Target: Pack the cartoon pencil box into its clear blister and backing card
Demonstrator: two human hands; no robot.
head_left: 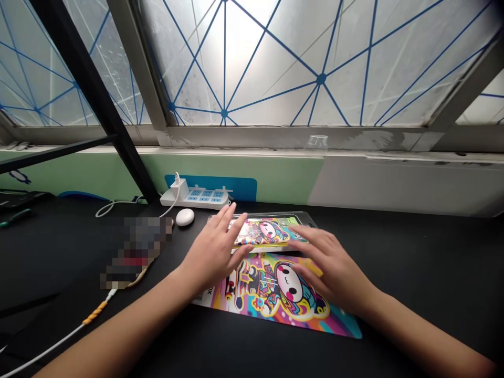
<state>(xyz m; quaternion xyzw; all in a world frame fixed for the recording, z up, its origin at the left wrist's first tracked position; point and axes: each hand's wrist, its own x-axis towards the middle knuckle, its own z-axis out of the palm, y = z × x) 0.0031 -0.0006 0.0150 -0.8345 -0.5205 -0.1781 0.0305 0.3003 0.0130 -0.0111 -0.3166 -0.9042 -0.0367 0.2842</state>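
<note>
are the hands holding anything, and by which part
Nothing is grasped; left hand lies flat on the packaged phone case at its left end, right hand at its right end.

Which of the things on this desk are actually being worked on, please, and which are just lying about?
In hand: left hand and right hand, spread open over the cartoon sheet and the clear pack behind it.
Lying about: power strip, white oval object, white cable, clear cup on the sill.
</note>
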